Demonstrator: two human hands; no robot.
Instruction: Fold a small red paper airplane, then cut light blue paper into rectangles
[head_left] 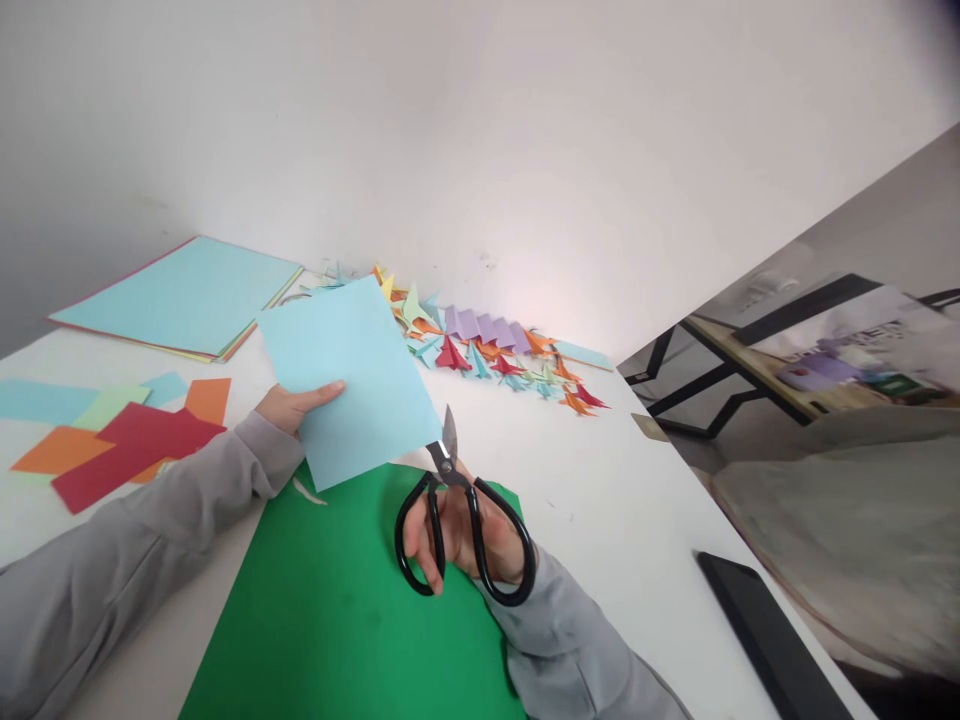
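Note:
My left hand (pixel 300 405) pinches a light blue sheet of paper (pixel 360 370) by its left edge, thumb on top and the other fingers hidden beneath. The sheet is held up, tilted, over the far end of a green sheet (pixel 330 600). In my right hand (pixel 465 530) is a pair of scissors (pixel 448 465) with black loop handles, its blades spread and pointing away from me. The blades are at the blue sheet's lower right corner; whether they straddle its edge I cannot tell.
On the left lie cut strips of coloured paper (pixel 150 440), behind them a stack of large sheets (pixel 187 295). Folded paper pieces (pixel 480 345) line the wall side of the white table (pixel 600 500). A black flat device (pixel 765 630) lies at the right edge.

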